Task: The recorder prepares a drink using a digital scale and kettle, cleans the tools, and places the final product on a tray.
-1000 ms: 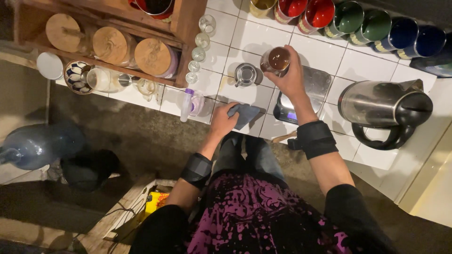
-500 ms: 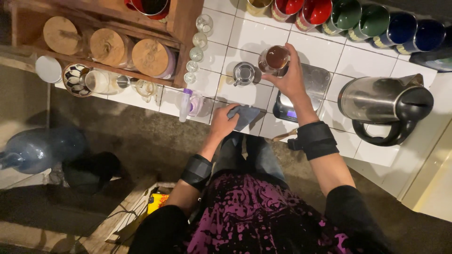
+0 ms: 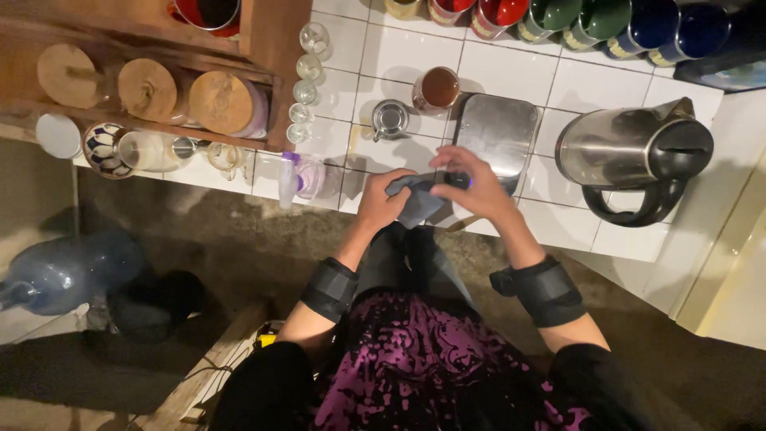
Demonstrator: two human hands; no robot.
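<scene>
Both hands meet at the front edge of the white tiled counter (image 3: 399, 56). My left hand (image 3: 381, 199) and my right hand (image 3: 471, 185) both grip a dark blue-grey cloth (image 3: 416, 203) held between them. Just behind my right hand sits a flat steel scale (image 3: 499, 128). A glass of brown liquid (image 3: 437, 88) stands on the counter to the left of the scale's far corner, with a small steel lidded pot (image 3: 391, 120) beside it. Neither hand touches the glass.
A steel electric kettle (image 3: 634, 156) stands at the right. Coloured mugs (image 3: 574, 16) line the back. A wooden rack with cork-lidded jars (image 3: 159, 88) is at left, small empty glasses (image 3: 307, 72) beside it, a plastic bottle (image 3: 307, 177) lying near my left hand. A big water jug (image 3: 64, 271) sits on the floor.
My right hand held the glass of brown liquid above the counter; it has set the glass down and come back to join the left hand on the cloth.
</scene>
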